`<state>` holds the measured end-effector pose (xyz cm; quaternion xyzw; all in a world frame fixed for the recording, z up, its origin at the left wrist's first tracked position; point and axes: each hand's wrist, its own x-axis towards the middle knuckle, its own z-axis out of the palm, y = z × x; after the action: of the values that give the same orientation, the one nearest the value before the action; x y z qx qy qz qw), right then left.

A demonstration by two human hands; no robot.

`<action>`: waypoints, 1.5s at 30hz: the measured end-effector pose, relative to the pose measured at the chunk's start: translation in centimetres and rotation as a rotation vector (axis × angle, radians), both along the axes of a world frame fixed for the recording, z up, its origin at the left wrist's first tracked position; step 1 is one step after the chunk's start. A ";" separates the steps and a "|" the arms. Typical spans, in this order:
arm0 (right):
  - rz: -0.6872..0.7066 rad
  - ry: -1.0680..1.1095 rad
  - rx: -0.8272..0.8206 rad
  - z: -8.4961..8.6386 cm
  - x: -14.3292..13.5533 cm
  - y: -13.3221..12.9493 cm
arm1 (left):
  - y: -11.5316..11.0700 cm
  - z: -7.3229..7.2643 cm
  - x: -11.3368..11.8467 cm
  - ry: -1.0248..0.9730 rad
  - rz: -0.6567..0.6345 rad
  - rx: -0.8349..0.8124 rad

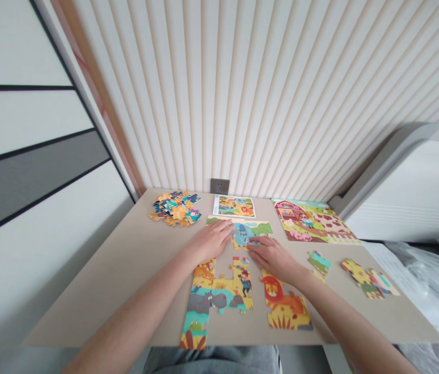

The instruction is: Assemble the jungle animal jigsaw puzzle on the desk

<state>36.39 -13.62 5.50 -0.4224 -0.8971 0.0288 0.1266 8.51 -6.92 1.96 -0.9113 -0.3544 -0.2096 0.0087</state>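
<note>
My left hand (213, 239) lies over the left part of a joined puzzle strip (260, 227) with a blue elephant. My right hand (271, 253) touches the strip's lower right edge, fingers pointing left. Both hands lie low with fingers extended; neither visibly lifts a piece. Nearer me is a joined section (219, 298) with a hippo, a leopard and a standing figure. A lion section (287, 306) lies to its right, below my right hand. What lies under my palms is hidden.
A pile of puzzle pieces (175, 209) sits at the back left. A picture card (235, 206) lies at the back middle, a farm puzzle (313, 221) at the back right. Loose pieces (359, 275) are on the right. Plastic wrapping (425, 270) lies beyond the table's right edge.
</note>
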 end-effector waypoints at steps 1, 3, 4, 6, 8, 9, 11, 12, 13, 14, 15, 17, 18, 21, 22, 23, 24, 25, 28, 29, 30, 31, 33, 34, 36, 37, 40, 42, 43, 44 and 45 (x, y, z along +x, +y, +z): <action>-0.010 0.006 0.003 0.0 0.0 0.4 | 0.1 0.1 -0.2 -0.006 0.009 0.004; -0.041 0.019 0.016 -0.1 -0.2 1.6 | 0.4 0.3 -0.6 -0.014 0.024 0.011; -0.058 0.020 0.023 -0.2 -0.4 2.2 | 0.5 0.3 -0.8 -0.014 0.028 0.014; -0.079 0.006 0.024 -0.5 -0.9 3.5 | 0.7 0.3 -1.1 -0.014 0.036 0.018; -0.078 -0.026 0.017 -0.9 -1.6 4.5 | 0.7 0.2 -1.2 -0.015 0.046 0.025; -0.073 -0.046 0.013 -1.0 -1.8 4.9 | 0.7 0.2 -1.2 -0.015 0.049 0.027; -0.070 -0.075 0.011 -1.2 -2.2 5.3 | 0.6 0.0 -1.2 -0.016 0.056 0.031; -0.074 -0.082 0.011 -1.2 -2.3 5.4 | 0.5 0.0 -1.2 -0.016 0.058 0.031; -0.079 -0.086 0.009 -1.2 -2.4 5.4 | 0.5 0.0 -1.2 -0.016 0.059 0.030; -0.083 -0.087 0.005 -1.2 -2.3 5.3 | 0.4 0.0 -1.3 -0.017 0.060 0.029; -0.089 -0.087 0.000 -1.1 -2.3 5.2 | 0.3 0.0 -1.3 -0.018 0.062 0.028; -0.097 -0.090 -0.009 -0.9 -2.2 5.1 | 0.1 0.0 -1.4 -0.018 0.062 0.024; -0.101 -0.093 -0.013 -0.8 -2.2 5.0 | 0.1 0.1 -1.4 -0.017 0.061 0.021; -0.108 -0.103 -0.014 -0.6 -2.3 4.9 | -0.1 0.2 -1.5 -0.018 0.057 0.016; -0.110 -0.107 -0.013 -0.6 -2.4 4.9 | -0.2 0.2 -1.6 -0.019 0.054 0.015; -0.113 -0.110 -0.011 -0.5 -2.4 4.9 | -0.2 0.3 -1.6 -0.020 0.051 0.014; -0.115 -0.113 -0.008 -0.5 -2.5 4.9 | -0.3 0.3 -1.6 -0.022 0.046 0.013; -0.116 -0.114 -0.005 -0.5 -2.5 4.9 | -0.3 0.3 -1.7 -0.023 0.042 0.012; -0.112 -0.110 0.004 -0.6 -2.5 5.0 | -0.3 0.3 -1.8 -0.030 0.027 0.010; -0.109 -0.107 0.005 -0.6 -2.5 5.0 | -0.3 0.2 -1.8 -0.033 0.022 0.010; -0.107 -0.105 0.006 -0.6 -2.5 5.1 | -0.3 0.2 -1.8 -0.036 0.018 0.009; -0.105 -0.103 0.006 -0.6 -2.5 5.1 | -0.3 0.1 -1.9 -0.040 0.015 0.008; -0.105 -0.102 0.015 -0.6 -2.5 5.0 | -0.3 0.0 -1.9 -0.048 0.011 0.007; -0.106 -0.104 0.022 -0.5 -2.5 5.0 | -0.3 0.0 -1.9 -0.052 0.009 0.007; -0.104 -0.115 0.029 -0.4 -2.5 5.0 | -0.3 -0.1 -1.9 -0.056 0.004 0.006; -0.101 -0.121 0.028 -0.4 -2.5 5.0 | -0.3 -0.2 -1.9 -0.057 0.002 0.005; -0.097 -0.134 0.017 -0.3 -2.4 5.0 | -0.3 -0.3 -1.9 -0.061 0.002 0.004; -0.101 -0.133 0.015 -0.3 -2.4 5.0 | -0.3 -0.3 -2.0 -0.062 0.002 0.004; -0.101 -0.133 0.015 -0.3 -2.4 5.0 | -0.3 -0.4 -2.0 -0.062 0.002 0.003; -0.100 -0.130 0.014 -0.3 -2.5 5.0 | -0.3 -0.4 -2.0 -0.061 0.002 0.003; -0.097 -0.126 0.014 -0.3 -2.5 5.0 | -0.3 -0.4 -2.0 -0.060 0.002 0.002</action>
<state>33.87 -8.58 5.24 -0.4654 -0.8819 -0.0104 0.0740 6.49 -7.22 1.54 -0.9042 -0.3553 -0.2371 -0.0009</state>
